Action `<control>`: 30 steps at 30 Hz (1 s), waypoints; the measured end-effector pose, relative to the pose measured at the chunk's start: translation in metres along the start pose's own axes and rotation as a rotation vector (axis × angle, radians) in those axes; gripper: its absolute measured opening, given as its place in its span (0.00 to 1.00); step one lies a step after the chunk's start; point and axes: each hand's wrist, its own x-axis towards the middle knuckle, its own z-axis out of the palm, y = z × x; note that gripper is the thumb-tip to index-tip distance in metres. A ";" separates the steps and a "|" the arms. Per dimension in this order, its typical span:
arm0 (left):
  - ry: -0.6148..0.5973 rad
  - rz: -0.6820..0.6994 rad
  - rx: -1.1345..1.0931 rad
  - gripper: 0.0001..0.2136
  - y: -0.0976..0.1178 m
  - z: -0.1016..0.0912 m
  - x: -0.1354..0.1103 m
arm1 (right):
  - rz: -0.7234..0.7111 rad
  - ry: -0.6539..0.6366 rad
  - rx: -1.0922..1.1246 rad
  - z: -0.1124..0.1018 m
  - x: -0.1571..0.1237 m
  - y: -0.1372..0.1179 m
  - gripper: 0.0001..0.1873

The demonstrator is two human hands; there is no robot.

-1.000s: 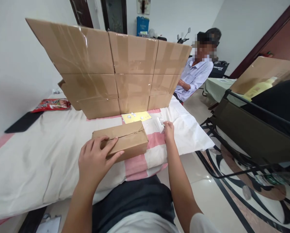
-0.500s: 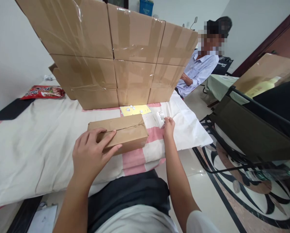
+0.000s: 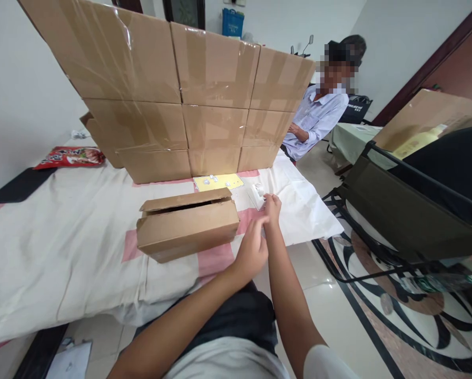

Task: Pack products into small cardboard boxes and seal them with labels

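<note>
Near the front edge of the table [image 3: 42, 252], a cardboard box [image 3: 188, 229] stands with top flaps parted. The left hand [image 3: 252, 250] has loosely bent fingers beside the right wrist; I cannot tell whether they grip anything. Toward the front right corner, a small white item [image 3: 255, 197] is pinched by the right hand [image 3: 273, 208]. A forearm bump could push the box over the edge; a slack pinch could drop the item. Lettering on the red packet [image 3: 70, 157] and blue crate [image 3: 233, 22] is unreadable; that on the black bag [image 3: 358, 108] seems to begin PROJ
</note>
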 end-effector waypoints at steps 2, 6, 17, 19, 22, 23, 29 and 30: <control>0.079 -0.258 -0.093 0.25 -0.025 0.032 0.030 | 0.015 0.020 -0.005 -0.002 -0.001 -0.003 0.11; 0.213 -0.384 -0.087 0.32 -0.065 0.059 0.086 | 0.027 0.038 -0.017 -0.004 0.001 -0.005 0.14; 0.071 -0.253 -0.066 0.44 -0.110 0.061 0.118 | -0.002 0.003 -0.017 -0.004 0.001 0.006 0.21; 0.043 -0.208 -0.057 0.43 -0.113 0.060 0.115 | -0.014 0.003 -0.023 -0.005 0.001 0.007 0.22; 0.031 -0.158 -0.034 0.41 -0.115 0.059 0.111 | -0.032 0.014 -0.033 -0.006 0.001 0.008 0.21; 0.032 -0.142 -0.024 0.40 -0.115 0.059 0.110 | -0.037 0.017 -0.035 -0.006 0.001 0.009 0.20; 0.047 -0.062 0.057 0.35 -0.112 0.058 0.107 | -0.054 0.026 -0.025 -0.006 0.001 0.012 0.17; 0.053 -0.051 0.072 0.34 -0.112 0.057 0.107 | -0.059 0.019 -0.024 -0.005 0.001 0.012 0.16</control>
